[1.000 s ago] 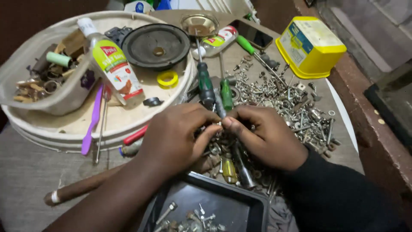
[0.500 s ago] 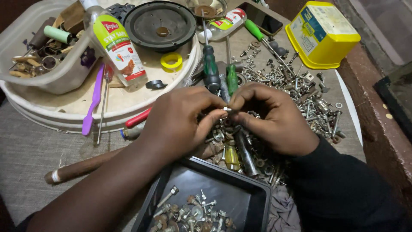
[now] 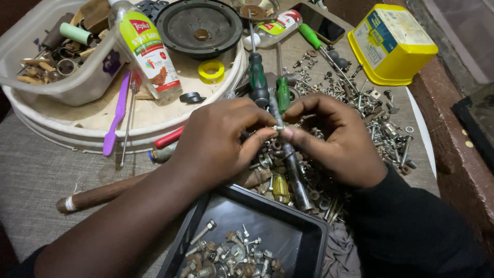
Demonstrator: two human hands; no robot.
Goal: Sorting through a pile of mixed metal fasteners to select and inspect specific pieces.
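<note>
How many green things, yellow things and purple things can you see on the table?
Green: 4, three screwdriver handles and a spool
Yellow: 3, a box, a tape ring, a small handle
Purple: 1, a plastic tool
Total: 8

A small silvery bolt (image 3: 278,127), pinched between the fingertips of both hands, just above the heap of loose screws (image 3: 329,154).

A bright yellow box (image 3: 392,44), a black tray (image 3: 288,239) of silver-grey screws (image 3: 231,255), two green-handled screwdrivers (image 3: 282,93), a purple plastic tool (image 3: 116,116), a yellow tape ring (image 3: 211,70), a black round speaker (image 3: 199,27), a red handle (image 3: 169,137), and a grey woven cloth (image 3: 41,175).
</note>
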